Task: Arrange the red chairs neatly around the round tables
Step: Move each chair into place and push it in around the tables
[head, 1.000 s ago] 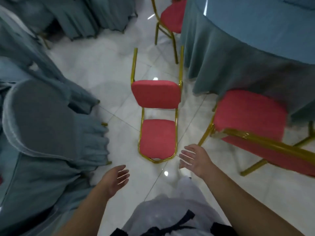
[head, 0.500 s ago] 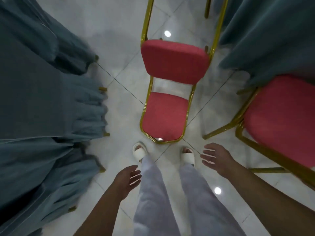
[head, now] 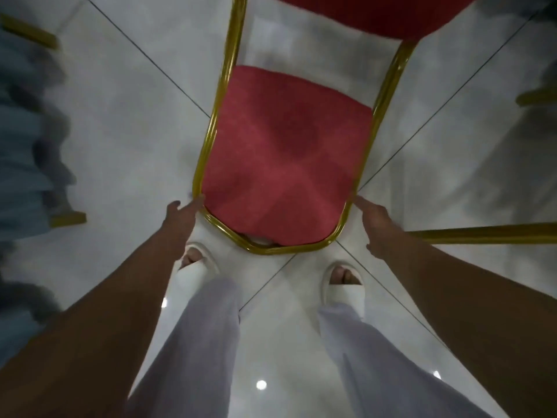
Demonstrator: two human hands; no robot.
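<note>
Lying straight ahead of the person's feet is the red-padded chair with a shiny gold tube frame point(head: 286, 158), on the glossy white tiled floor point(head: 129, 131). Its nearer red pad is ringed by a rounded gold loop, and the loop's near end sits just beyond and between the two white open-toed slippers point(head: 343, 285). A second red pad of the same chair point(head: 376, 13) shows at the top edge, with a gap of floor between the two. Whether the chair stands upright or lies on its back cannot be told from this angle.

The left hand point(head: 180, 215) reaches to the loop's near left corner, one outstretched fingertip touching the gold tube. The right hand point(head: 378, 224) reaches to the near right corner, its fingers straight and pointing at the tube, touching it or just beside it. Neither grip is closed; both are wide and hold nothing.

Pale loose trousers point(head: 205, 342) fill the lower middle. Blurred grey-blue draped fabric point(head: 21, 146) hangs along the left edge, with a short gold leg point(head: 67, 219) beneath it. A long gold bar point(head: 482, 233) runs off to the right behind the right wrist.
</note>
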